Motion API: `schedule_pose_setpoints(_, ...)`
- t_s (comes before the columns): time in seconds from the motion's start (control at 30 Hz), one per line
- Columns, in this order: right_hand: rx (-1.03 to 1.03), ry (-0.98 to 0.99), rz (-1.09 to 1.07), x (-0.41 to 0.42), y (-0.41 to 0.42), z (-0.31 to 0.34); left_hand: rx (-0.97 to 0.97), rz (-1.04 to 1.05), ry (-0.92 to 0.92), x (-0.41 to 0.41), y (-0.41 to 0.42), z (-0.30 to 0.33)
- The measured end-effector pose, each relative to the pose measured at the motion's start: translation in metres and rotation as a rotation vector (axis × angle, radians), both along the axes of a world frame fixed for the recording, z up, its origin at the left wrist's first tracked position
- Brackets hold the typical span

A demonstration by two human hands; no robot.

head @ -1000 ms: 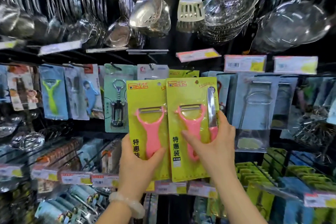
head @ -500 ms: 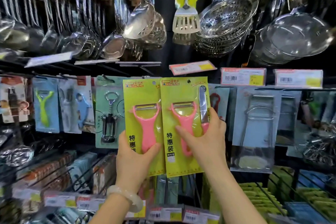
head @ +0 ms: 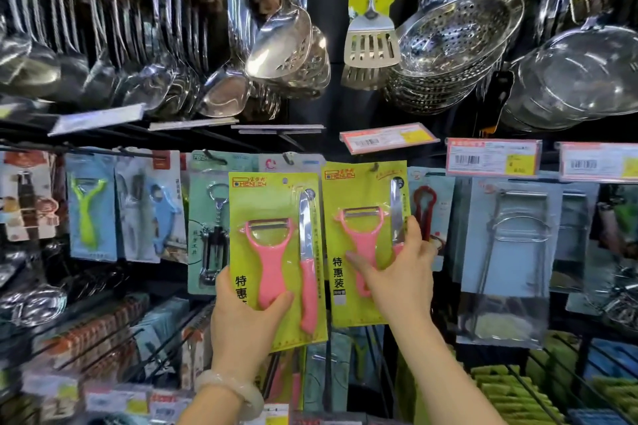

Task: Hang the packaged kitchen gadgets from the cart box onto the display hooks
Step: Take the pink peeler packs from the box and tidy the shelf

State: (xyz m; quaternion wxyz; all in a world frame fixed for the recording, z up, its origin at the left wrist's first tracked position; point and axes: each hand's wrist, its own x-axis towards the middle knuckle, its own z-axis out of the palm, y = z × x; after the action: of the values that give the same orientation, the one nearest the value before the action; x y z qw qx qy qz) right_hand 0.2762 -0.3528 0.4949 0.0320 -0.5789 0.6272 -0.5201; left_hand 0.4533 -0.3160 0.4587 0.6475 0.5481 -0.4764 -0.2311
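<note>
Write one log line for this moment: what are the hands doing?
left hand: grips left peeler pack | right hand: holds right peeler pack up at hook | step: hanging

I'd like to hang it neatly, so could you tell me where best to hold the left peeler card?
Probably by its bottom edge, from below, as the left hand does: the peeler card is upright with its hang hole at the top, so a low grip leaves that hole free for a hook.
</note>
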Motion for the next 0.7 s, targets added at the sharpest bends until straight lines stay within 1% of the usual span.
schedule_pose_setpoints(0.07, -0.003, 0.039, -0.033, -0.002, -0.015, -0.002, 0.005, -0.010, -0.008, 0.006, -0.002, -0.003)
schedule_pose_setpoints(0.17, 0.041, 0.001, -0.043, -0.001, -0.039, 0.001, 0.016, -0.046, -0.006, 0.009, 0.000, -0.004)
schedule_pose_setpoints(0.37, 0.094, 0.023, 0.026, 0.003, -0.069, 0.001, 0.016, -0.100, 0.016, 0.010, -0.005, -0.003)
schedule_pose_setpoints(0.47, 0.177, 0.017, 0.042, 0.000, -0.073, -0.002, -0.010, -0.121, 0.017, 0.008, -0.006, -0.003)
schedule_pose_setpoints(0.53, 0.178, -0.065, 0.061, 0.001, -0.064, -0.002, -0.033, -0.141, 0.015, 0.008, -0.008, -0.004)
schedule_pose_setpoints(0.57, 0.153, -0.149, 0.114, 0.003, -0.055, -0.002, -0.037, -0.147, 0.007, 0.007, -0.008, -0.004)
schedule_pose_setpoints(0.63, 0.082, -0.326, 0.303, 0.011, -0.029, -0.006, -0.056, -0.155, -0.013, 0.004, -0.009, -0.004)
schedule_pose_setpoints(0.7, 0.043, -0.386, 0.469, 0.022, -0.002, -0.015, -0.078, -0.158, -0.022, 0.000, -0.010, -0.004)
